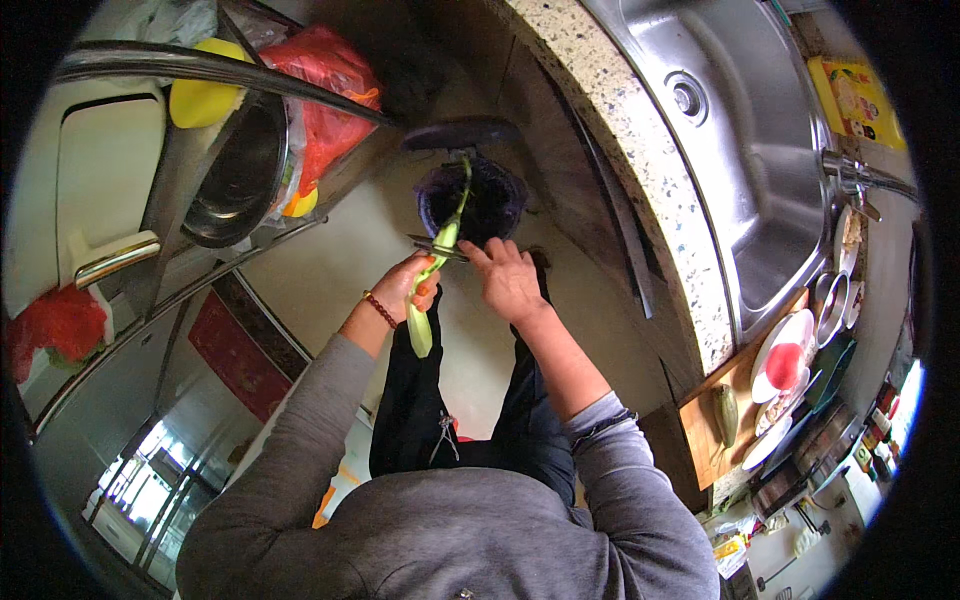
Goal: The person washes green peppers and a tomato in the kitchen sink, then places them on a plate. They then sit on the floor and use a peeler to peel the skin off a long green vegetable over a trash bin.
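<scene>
My left hand point(412, 289), with a beaded bracelet at the wrist, is closed around a long pale-green peeled vegetable point(420, 334). A metal peeler point(442, 250) lies across the vegetable just beyond those fingers. My right hand point(502, 277) is at the peeler's right end, its index finger stretched towards it; the grip of the other fingers is partly hidden. A thin green strip point(466, 184) trails from the vegetable's far end over a lined trash bin point(495, 199), whose dark lid point(461, 135) stands raised.
To the right, a speckled countertop point(652, 157) borders a steel sink point(720, 165). A wooden cutting board point(701, 450) holds another green vegetable point(725, 415) near plates point(765, 367). On the left, a metal rack point(225, 71) holds a dark pan point(244, 176) and a red plastic bag point(330, 97).
</scene>
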Demonstrator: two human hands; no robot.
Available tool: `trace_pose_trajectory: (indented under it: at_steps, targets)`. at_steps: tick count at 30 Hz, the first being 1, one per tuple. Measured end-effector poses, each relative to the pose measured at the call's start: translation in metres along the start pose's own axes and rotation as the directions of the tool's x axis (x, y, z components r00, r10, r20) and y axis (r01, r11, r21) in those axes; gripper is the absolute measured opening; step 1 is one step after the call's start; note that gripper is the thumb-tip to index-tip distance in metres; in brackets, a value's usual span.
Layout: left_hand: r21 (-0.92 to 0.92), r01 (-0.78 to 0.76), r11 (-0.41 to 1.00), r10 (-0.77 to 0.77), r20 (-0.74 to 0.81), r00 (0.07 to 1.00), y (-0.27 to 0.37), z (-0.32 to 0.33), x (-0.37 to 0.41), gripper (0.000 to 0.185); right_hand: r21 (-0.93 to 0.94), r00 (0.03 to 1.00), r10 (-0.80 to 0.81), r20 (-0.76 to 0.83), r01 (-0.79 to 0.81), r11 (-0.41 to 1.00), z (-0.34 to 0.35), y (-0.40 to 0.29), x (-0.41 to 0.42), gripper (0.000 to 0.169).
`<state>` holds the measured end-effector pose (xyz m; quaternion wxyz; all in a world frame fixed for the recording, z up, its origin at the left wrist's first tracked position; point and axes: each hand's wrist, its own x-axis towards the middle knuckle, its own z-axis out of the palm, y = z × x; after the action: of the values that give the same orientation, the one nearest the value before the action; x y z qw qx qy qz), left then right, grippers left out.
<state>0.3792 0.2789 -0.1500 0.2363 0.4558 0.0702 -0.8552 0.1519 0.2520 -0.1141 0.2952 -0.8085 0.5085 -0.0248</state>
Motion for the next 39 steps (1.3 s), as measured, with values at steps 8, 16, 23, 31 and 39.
trace_pose_trajectory:
  at_steps: [8, 16, 23, 31, 39]
  targets:
    - [0.383, -0.033, 0.923, 0.144, -0.266, 0.953, -0.001, 0.012, 0.056, 0.039, 0.208, 0.941, 0.319, 0.115, -0.336, 0.919, 0.061, 0.028, 0.014, 0.044]
    - [-0.283, -0.17, 0.944, 0.238, 0.227, 0.944, 0.017, 0.013, 0.015, 0.04, 0.845, 0.806, 0.339, 0.486, -0.533, 0.056, 0.055, 0.016, -0.015, 0.032]
    - [-0.382, -0.528, 0.758, 0.534, -0.101, 0.84, 0.014, 0.066, -0.053, 0.032, 0.938, 0.955, 0.069, 0.288, -0.296, 0.178, 0.009, -0.041, -0.078, 0.051]
    - [0.173, -0.535, 0.827, 0.507, 0.182, 0.843, -0.047, 0.181, -0.113, 0.021, 0.898, 0.913, 0.394, 0.105, -0.257, 0.358, -0.092, -0.09, -0.194, 0.051]
    - [0.683, -0.302, 0.665, -0.102, 0.484, 0.869, -0.139, 0.27, -0.144, 0.04, 0.857, 0.543, 0.795, -0.271, -0.241, 0.456, -0.13, -0.133, -0.353, 0.048]
